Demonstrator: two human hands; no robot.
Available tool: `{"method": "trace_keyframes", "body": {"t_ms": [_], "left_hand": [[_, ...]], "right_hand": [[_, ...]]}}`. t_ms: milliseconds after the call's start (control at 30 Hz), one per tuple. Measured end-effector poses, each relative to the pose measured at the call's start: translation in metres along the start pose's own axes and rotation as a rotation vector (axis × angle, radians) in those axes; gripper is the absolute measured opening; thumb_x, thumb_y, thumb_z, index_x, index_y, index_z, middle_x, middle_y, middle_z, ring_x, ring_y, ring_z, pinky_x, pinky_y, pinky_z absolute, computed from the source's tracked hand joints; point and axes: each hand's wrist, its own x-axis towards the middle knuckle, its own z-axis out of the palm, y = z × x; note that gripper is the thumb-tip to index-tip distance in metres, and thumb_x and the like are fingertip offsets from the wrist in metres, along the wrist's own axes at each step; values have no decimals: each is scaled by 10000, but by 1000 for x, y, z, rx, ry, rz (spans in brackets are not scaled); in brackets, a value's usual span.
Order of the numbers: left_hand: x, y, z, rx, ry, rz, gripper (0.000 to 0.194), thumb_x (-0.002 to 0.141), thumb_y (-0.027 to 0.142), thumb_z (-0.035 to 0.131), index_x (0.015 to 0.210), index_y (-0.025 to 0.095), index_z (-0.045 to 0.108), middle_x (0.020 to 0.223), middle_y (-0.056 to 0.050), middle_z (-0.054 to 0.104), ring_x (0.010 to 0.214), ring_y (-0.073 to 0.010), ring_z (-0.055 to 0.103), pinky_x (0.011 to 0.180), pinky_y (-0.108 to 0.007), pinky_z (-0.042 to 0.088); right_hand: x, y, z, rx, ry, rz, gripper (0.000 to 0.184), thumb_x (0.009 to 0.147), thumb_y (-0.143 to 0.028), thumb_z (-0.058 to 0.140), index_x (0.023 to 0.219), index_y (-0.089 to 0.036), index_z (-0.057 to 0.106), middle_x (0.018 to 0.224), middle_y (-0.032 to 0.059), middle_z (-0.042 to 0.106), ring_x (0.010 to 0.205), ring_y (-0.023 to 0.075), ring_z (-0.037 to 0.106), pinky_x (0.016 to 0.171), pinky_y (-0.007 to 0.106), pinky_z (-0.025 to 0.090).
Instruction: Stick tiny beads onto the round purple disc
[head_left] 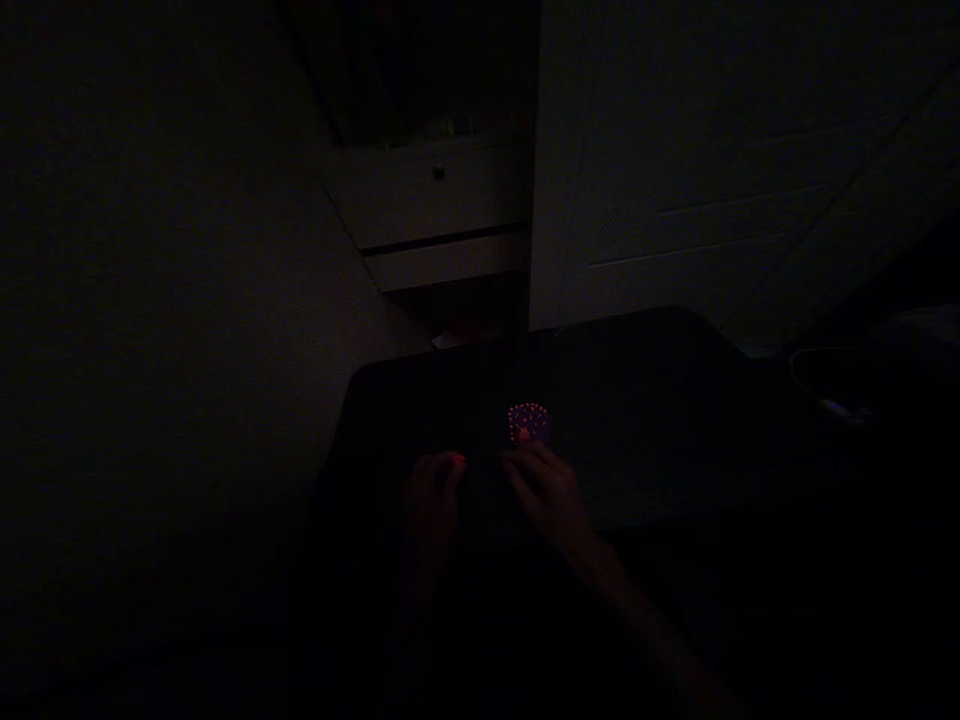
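Object [529, 418], purple, orange-dotted, on worktop [660, 400] — right hand [553, 492] at its six o'clock, left hand [433, 495] at eight; both curled — cannot tell either's hold.

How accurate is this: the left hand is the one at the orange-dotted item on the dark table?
One slip: it is the right hand at the orange-dotted item on the dark table. The head view shows the left hand apart from it.

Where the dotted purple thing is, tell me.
In the head view, the dotted purple thing shows just right of centre, against the dark table, just beyond the right hand; whether they touch is too dark to tell.
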Motion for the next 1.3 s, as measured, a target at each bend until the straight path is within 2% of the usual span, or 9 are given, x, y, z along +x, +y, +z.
{"method": "trace_keyframes", "body": {"t_ms": [67,133,267,467,700,900,1067,1167,1300], "left_hand": [[-3,1,0,-67,-43,-10,216,890,374,633,916,179,724,949,-66,713,881,-192,664,838,-332,523],[-4,-3,-1,-121,-73,-28,246,873,396,635,909,167,718,942,-74,718,875,-193,672,835,-326,527],[-3,-11,-5,-208,-80,-56,336,879,474,615,925,149,684,925,-89,720,865,-205,676,822,-324,527],[-3,-3,-9,-222,-125,-10,424,892,568,560,822,155,631,806,-60,666,789,-186,620,758,-286,484],[1,-9,-7,-171,-136,38,514,916,619,479,747,152,609,726,-42,615,701,-167,550,681,-275,423],[2,-12,-2,-286,-162,7,466,851,588,601,798,132,684,789,-76,691,752,-196,617,729,-302,473],[3,-14,2,-427,-121,-122,446,728,552,712,855,126,752,906,-120,742,866,-244,687,812,-335,519],[4,-17,5,-494,-94,-118,433,696,528,747,852,124,757,910,-128,746,859,-249,701,815,-344,537],[5,-19,4,-521,-143,-85,419,699,508,758,850,117,761,889,-136,747,856,-259,711,821,-360,550]], "right_hand": [[0,-6,16,82,-93,18,241,1015,-201,534,1168,-209,721,1125,65,701,1030,155,669,962,290,521],[0,-10,31,100,-83,41,273,1017,-195,526,1219,-199,710,1155,72,698,1056,154,667,976,287,520],[2,-12,46,199,-154,-56,278,1009,-168,531,1220,-206,707,1185,64,702,1084,137,666,985,269,512],[1,-13,45,170,-91,-105,145,983,-198,603,1073,-159,709,1047,65,708,969,145,670,895,260,512],[-4,-14,46,11,-78,-176,153,1009,-207,548,962,-146,680,948,66,699,869,159,672,816,272,515],[-2,-8,48,24,-74,-33,120,953,-203,603,951,-136,702,904,62,724,788,165,677,722,260,495],[1,2,51,166,-58,66,162,950,-269,632,972,-148,737,970,75,743,878,192,696,809,293,513],[0,5,51,217,-46,0,172,942,-269,651,1048,-163,736,1038,75,733,952,195,690,878,306,516],[-4,4,49,169,-90,-113,226,952,-221,629,1161,-185,709,1098,81,694,1009,192,665,915,316,510]]}}
